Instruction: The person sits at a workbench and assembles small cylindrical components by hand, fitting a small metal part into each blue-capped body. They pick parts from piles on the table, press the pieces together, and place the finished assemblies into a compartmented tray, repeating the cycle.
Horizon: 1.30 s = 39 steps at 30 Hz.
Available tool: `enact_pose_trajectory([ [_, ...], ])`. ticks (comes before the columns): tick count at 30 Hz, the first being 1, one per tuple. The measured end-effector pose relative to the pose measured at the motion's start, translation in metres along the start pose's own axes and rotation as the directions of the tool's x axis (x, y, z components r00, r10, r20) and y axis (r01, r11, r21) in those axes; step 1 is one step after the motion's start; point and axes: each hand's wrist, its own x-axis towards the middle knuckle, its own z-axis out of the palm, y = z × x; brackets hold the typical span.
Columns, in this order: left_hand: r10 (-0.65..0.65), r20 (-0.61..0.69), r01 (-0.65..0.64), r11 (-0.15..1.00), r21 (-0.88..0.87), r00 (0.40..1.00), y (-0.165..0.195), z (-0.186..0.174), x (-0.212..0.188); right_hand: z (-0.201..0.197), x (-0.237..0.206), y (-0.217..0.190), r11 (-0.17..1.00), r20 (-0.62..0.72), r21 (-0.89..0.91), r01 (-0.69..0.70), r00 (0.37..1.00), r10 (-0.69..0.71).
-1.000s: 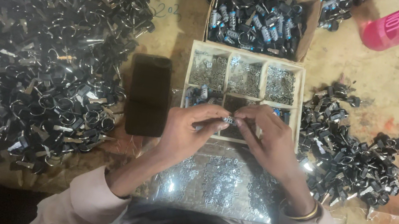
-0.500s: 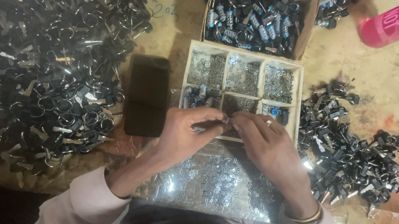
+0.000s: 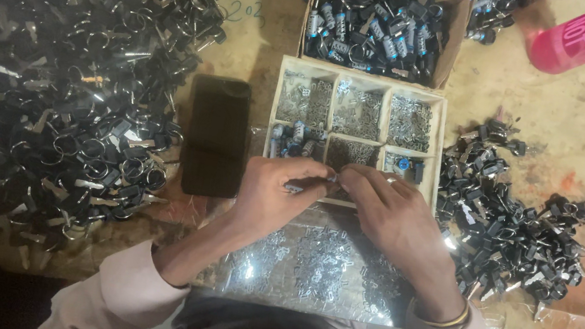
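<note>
Between both hands [image 3: 338,199], crosswise metal piece [image 3: 308,187]

Workshop: heaped keys [image 3: 64,73], sorted parts tray [image 3: 366,76].

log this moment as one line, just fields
left hand: pinching small metal part | right hand: fingertips on same part | location: front edge of compartment tray | nearby: black phone, loose metal pieces
</note>
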Motion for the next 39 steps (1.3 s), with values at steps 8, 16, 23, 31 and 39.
enact_pose_trajectory([
  [8, 0.050, -0.021, -0.049, 0.997, 0.051, 0.999, -0.002, 0.000, -0.001, 0.003, 0.006, -0.005, 0.992, -0.051, 0.105, -0.070, 0.996, 0.075],
  [16, 0.001, 0.007, 0.000, 0.998, -0.071, 1.000, 0.000, 0.000, 0.001, 0.018, -0.006, 0.011, 0.821, -0.147, 0.496, -0.282, 0.905, 0.399],
  [23, 0.024, 0.008, -0.023, 0.989, -0.144, 1.000, 0.000, -0.001, 0.003, 0.044, -0.011, 0.027, 0.154, 0.145, 0.958, -0.243, 0.869, 0.473],
  [31, 0.003, 0.017, -0.002, 0.995, -0.095, 1.000, 0.001, -0.002, 0.003, 0.051, -0.010, 0.019, 0.065, 0.206, 0.963, -0.262, 0.869, 0.450],
  [39, -0.010, 0.023, 0.013, 0.993, -0.118, 1.000, -0.001, -0.002, 0.001, 0.039, -0.007, 0.019, 0.424, 0.109, 0.853, -0.305, 0.898, 0.426],
])
